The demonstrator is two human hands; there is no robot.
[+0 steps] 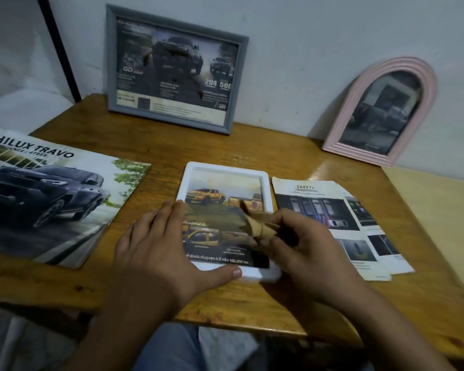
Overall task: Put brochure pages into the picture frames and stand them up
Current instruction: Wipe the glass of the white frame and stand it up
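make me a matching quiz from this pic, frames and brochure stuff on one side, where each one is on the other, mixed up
Things:
1. grey frame
2. pink arched frame
3. white frame
4. Hilux Travo brochure

Places:
A. lying flat on the table under both hands
B. lying at the left edge of the table
C. standing against the wall at back centre
D. leaning on the wall at back right

Pairs: 1-C, 2-D, 3-A, 4-B
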